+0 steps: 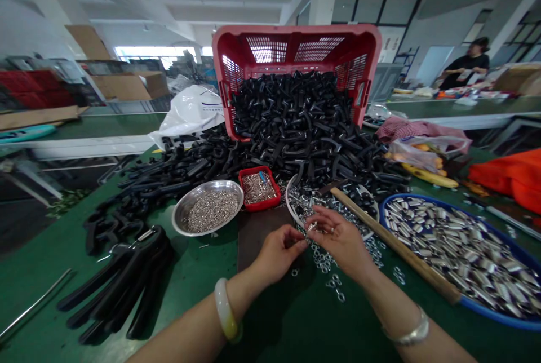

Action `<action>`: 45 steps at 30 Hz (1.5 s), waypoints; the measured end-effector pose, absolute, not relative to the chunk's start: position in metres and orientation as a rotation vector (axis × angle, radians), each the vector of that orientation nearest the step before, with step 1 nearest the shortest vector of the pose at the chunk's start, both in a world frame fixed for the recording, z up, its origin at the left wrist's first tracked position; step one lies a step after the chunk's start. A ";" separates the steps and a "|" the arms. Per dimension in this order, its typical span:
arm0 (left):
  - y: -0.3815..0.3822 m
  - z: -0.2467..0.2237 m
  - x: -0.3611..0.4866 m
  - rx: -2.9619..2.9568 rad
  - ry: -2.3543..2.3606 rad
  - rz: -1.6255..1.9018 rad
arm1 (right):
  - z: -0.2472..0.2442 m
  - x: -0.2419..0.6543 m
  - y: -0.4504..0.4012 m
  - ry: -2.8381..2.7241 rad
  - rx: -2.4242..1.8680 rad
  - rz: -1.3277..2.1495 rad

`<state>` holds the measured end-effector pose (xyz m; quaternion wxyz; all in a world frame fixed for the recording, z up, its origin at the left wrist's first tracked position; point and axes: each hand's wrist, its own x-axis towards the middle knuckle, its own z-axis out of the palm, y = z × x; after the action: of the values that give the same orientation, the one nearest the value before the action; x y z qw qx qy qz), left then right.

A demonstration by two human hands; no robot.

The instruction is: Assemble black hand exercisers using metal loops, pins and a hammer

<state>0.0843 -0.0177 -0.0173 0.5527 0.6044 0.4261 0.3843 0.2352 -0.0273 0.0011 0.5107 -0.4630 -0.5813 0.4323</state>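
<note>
My left hand (279,252) is closed in a pinch over a dark plate (253,239); whatever sits between its fingertips is too small to make out. Facing it, my right hand (340,242) has bent fingers closing on a small shiny ribbed piece (311,227) that looks like a spring. The fingertips of both hands almost meet. Just behind them is a white-rimmed bowl (289,205) of small metal parts. Metal rings (323,259) lie spilled beneath my right hand. A wooden-handled hammer (393,242) rests across the bowl's edge.
A red crate (296,30) lies tipped, spilling black handles (291,126). Left are a steel bowl (180,226) of tiny parts, a red tray (264,203) with pins and stacked black handles (127,284). Right is a blue basin (477,309) of springs. A person (467,64) works far behind.
</note>
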 end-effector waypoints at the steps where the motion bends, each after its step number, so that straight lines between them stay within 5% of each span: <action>1: -0.014 -0.016 0.084 1.487 0.983 0.857 | 0.001 0.239 -0.025 -1.358 -1.128 1.101; 14: 0.097 0.018 0.109 2.437 1.543 0.348 | -0.010 0.291 -0.010 -1.547 -1.331 0.710; 28: 0.121 0.006 0.134 2.469 1.210 0.149 | -0.019 0.293 -0.007 -1.565 -1.399 0.629; 31: 0.122 0.013 0.125 2.404 0.970 0.161 | -0.017 0.292 -0.007 -1.582 -1.382 0.632; 37: 0.158 0.031 0.093 2.349 1.705 0.415 | -0.021 0.294 -0.006 -1.554 -1.383 0.634; 45: 0.183 0.019 0.130 2.280 1.862 0.546 | -0.027 0.297 -0.005 -1.542 -1.369 0.667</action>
<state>0.1299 0.1830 0.0190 0.0736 0.7595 0.6202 0.1818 0.2969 -0.0050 -0.0273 0.4681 -0.5582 -0.6287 0.2720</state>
